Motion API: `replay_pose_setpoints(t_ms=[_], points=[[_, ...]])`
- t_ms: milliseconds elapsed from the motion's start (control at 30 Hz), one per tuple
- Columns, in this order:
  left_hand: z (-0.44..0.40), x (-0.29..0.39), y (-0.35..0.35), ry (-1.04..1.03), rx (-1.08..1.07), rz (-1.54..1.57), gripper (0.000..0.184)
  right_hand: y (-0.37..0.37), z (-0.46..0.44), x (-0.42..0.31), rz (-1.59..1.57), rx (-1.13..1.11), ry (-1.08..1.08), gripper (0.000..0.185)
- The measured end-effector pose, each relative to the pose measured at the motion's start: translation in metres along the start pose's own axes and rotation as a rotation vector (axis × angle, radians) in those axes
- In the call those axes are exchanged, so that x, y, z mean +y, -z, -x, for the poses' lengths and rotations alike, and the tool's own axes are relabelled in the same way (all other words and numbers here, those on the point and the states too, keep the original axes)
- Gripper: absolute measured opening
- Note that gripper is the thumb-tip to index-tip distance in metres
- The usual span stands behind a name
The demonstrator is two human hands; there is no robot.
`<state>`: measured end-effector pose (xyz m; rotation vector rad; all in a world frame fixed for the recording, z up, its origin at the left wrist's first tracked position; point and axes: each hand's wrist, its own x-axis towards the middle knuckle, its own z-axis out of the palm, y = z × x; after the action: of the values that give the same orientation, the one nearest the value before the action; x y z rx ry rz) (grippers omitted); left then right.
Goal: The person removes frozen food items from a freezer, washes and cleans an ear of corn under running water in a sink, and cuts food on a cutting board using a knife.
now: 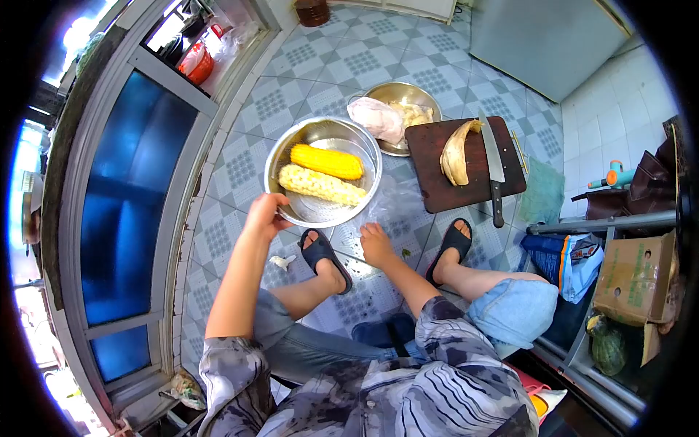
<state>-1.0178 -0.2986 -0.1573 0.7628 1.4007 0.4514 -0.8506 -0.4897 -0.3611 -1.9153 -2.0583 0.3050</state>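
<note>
My left hand (266,216) grips the near left rim of a steel bowl (373,156), thumb and fingers closed round the edge. Inside the bowl lie a yellow corn cob (327,162) and a paler corn cob (320,185), side by side. To the right of the bowl, my right hand (376,246) is closed at the near edge of a crumpled clear plastic bag (393,202) on the floor. A dark wooden cutting board (435,198) lies farther right, bearing a pale, curved peeled piece of food (456,154) and a knife (491,154) with a black handle.
Behind the board, a second metal bowl (403,90) holds pale raw meat (376,119). Sandalled feet (320,255) stand on the tiled floor. A white scrap (281,262) lies by the left foot. At right is a metal rack (615,222) with a cardboard box (632,277).
</note>
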Motion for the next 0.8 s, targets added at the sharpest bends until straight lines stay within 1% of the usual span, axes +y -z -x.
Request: replay_pose_setpoints(t_ms=[33,133,200,233,267,300,400,467,500,567,600,633,667,700,767,800], points=[[-0.013,-0.013,-0.004,0.059,-0.020,0.005,0.021,0.000,0.004,0.003,-0.005,-0.042,-0.020,0.023],[-0.058,-0.060,-0.031,0.204,-0.028,0.161,0.021,-0.003,0.014,0.006,-0.043,-0.068,-0.068,0.025],[-0.075,-0.092,-0.058,0.260,-0.055,0.101,0.021,-0.001,0.018,0.005,-0.079,-0.109,-0.107,0.025],[-0.079,-0.107,-0.075,0.282,-0.062,0.139,0.020,0.001,0.018,0.002,-0.124,-0.146,-0.141,0.024],[-0.094,-0.126,-0.085,0.323,-0.059,0.100,0.020,0.014,0.018,-0.005,-0.191,-0.239,-0.234,0.030],[-0.098,-0.140,-0.098,0.345,-0.024,0.143,0.025,0.011,0.020,-0.005,-0.188,-0.238,-0.240,0.030],[-0.118,-0.170,-0.119,0.399,-0.011,0.165,0.030,0.005,0.026,-0.004,-0.287,-0.391,-0.289,0.051],[-0.128,-0.182,-0.118,0.421,0.072,0.268,0.033,0.000,0.034,-0.006,-0.228,-0.401,-0.285,0.053],[-0.134,-0.185,-0.116,0.412,0.098,0.246,0.036,-0.003,0.035,-0.006,-0.175,-0.405,-0.274,0.055],[-0.162,-0.203,-0.105,0.403,0.161,0.243,0.040,-0.006,0.033,-0.006,-0.180,-0.436,-0.285,0.056],[-0.174,-0.213,-0.099,0.408,0.166,0.247,0.040,-0.007,0.031,-0.006,-0.232,-0.434,-0.296,0.056],[-0.179,-0.216,-0.095,0.334,0.182,0.278,0.040,-0.012,0.029,-0.007,-0.286,-0.433,-0.307,0.056],[-0.185,-0.217,-0.093,0.258,0.200,0.309,0.041,-0.018,0.024,-0.010,-0.274,-0.354,-0.305,0.055],[-0.192,-0.218,-0.091,0.261,0.208,0.312,0.041,-0.023,0.020,-0.009,-0.277,-0.362,-0.299,0.055],[-0.201,-0.216,-0.088,0.139,0.297,0.321,0.038,-0.007,0.008,-0.012,-0.366,-0.435,-0.253,0.049],[-0.210,-0.213,-0.083,0.110,0.294,0.312,0.036,-0.002,0.004,-0.014,-0.371,-0.442,-0.254,0.049]])
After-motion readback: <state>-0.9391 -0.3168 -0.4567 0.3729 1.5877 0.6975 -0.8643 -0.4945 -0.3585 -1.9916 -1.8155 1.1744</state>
